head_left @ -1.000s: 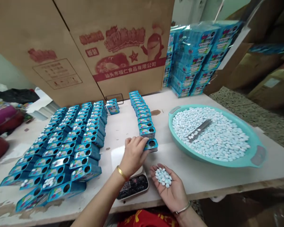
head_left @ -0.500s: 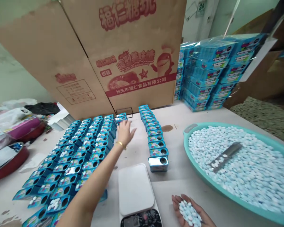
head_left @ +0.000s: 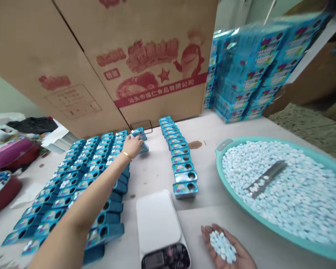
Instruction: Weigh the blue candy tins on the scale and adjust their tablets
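My left hand point(head_left: 133, 146) reaches out to the short row by the carton, its fingers bent down around a small blue candy tin point(head_left: 144, 148). That tin is partly hidden behind the hand and sits slightly askew. Just beyond it stands another blue tin point(head_left: 139, 132) with white candies on top. Low on the right, my right hand point(head_left: 229, 246) is cupped palm up around a heap of pale blue and white candies point(head_left: 223, 246). It is beside the white kitchen scale point(head_left: 158, 216), whose platform is bare.
Filled tins stand in several rows point(head_left: 81, 175) at left. A column of tins with round holes point(head_left: 182, 158) runs behind the scale. At right, a turquoise basin point(head_left: 220, 164) holds candies and a metal scoop point(head_left: 266, 179). A carton point(head_left: 156, 101) and wrapped tin stacks point(head_left: 240, 74) are behind.
My left hand has come down onto the tins by the carton, and its spread fingers have bent around one. My right hand still cups the candies. The view has shifted slightly.
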A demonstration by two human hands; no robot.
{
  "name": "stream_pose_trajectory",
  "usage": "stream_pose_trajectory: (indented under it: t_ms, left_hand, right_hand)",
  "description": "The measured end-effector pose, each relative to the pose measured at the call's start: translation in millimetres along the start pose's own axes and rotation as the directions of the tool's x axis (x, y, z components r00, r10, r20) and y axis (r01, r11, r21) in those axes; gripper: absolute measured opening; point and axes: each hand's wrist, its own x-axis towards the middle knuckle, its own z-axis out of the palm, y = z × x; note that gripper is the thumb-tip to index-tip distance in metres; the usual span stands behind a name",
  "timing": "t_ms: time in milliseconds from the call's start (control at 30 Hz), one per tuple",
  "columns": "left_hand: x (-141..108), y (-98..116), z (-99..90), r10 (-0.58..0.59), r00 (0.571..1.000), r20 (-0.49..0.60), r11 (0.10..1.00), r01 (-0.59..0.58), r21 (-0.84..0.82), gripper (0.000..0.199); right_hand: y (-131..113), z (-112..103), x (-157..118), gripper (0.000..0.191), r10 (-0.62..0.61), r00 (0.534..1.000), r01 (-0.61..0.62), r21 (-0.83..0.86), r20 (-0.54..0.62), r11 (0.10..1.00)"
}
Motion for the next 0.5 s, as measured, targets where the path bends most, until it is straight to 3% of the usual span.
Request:
stream_pose_trajectory:
  t_ms: [100, 167, 267, 367, 500]
  left_hand:
    - [-64.3, 20.5, -27.2, 0.100, 0.992, 0.071, 0.995, -0.100, 0.000, 0.023]
    - [-109.5, 40.4, -42.8, 0.253, 0.962, 0.101, 0.967, -0.255, 0.013, 0.021]
    - [-162.8, 72.6, -48.7, 0.350, 0.925, 0.150, 0.935, -0.353, -0.006, 0.018]
    - [-188.0, 94.7, -36.9, 0.383, 0.912, 0.148, 0.923, -0.383, -0.030, 0.018]
    - [-196.6, 102.0, -32.0, 0.386, 0.916, 0.108, 0.922, -0.382, -0.057, 0.016]
  right_hand:
    - [1.1, 0.9, -5.7, 0.012, -0.081, 0.996, 0.081, -0.010, -0.023, 0.997]
    - [2.1, 0.4, -9.0, 0.012, -0.087, 0.996, 0.086, -0.030, -0.023, 0.996]
    - [4.4, -1.3, -15.1, 0.013, -0.088, 0.996, 0.087, -0.058, -0.021, 0.995]
    - [8.6, -3.9, -23.3, 0.015, -0.077, 0.997, 0.075, -0.082, -0.015, 0.994]
    - [17.0, -8.4, -35.2, 0.015, -0.044, 0.999, 0.045, -0.108, 0.012, 0.993]
